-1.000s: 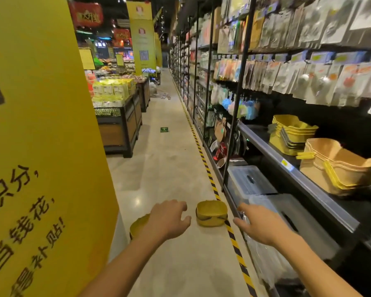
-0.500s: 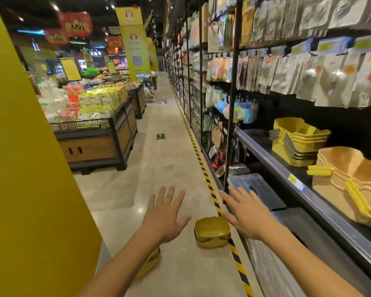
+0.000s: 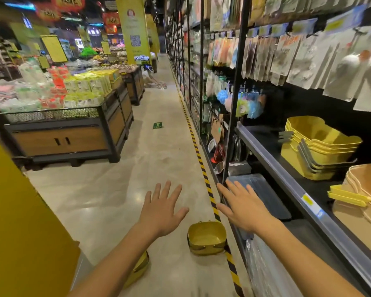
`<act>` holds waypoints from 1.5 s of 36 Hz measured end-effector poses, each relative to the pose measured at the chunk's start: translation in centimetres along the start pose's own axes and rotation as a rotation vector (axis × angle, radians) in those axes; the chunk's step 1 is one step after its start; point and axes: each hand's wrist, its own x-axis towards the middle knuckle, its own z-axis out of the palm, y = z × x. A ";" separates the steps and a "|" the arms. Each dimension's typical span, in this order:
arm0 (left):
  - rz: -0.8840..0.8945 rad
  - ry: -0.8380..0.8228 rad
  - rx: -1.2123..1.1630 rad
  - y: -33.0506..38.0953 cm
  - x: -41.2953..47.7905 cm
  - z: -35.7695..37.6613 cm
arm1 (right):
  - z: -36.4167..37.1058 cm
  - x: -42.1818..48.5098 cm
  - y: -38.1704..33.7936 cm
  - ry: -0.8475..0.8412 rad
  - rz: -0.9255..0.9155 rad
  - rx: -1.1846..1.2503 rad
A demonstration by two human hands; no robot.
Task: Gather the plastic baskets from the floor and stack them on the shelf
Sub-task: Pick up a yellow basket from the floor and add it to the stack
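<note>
Both hands hover with fingers spread, holding nothing: left hand and right hand above the yellow basket on the floor. Left of that basket, another yellow basket peeks under the forearm. Stacked baskets sit on the shelf to its right.

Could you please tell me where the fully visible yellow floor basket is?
Head view, lower centre: the basket sits on the floor beside the striped tape, below the right hand.

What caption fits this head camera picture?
Open left hand and right hand reach toward a yellow basket on the floor.
</note>
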 end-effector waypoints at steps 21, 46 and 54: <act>0.049 -0.100 -0.142 -6.1 24.5 1.8 | 2.8 20.9 5.8 -0.082 0.205 0.066; -0.345 -0.296 -0.556 -2.6 43.0 26.4 | 29.1 38.5 20.5 -0.378 0.248 0.465; -0.509 -0.359 -0.713 -5.0 46.8 45.3 | 47.3 41.4 22.5 -0.505 0.364 0.595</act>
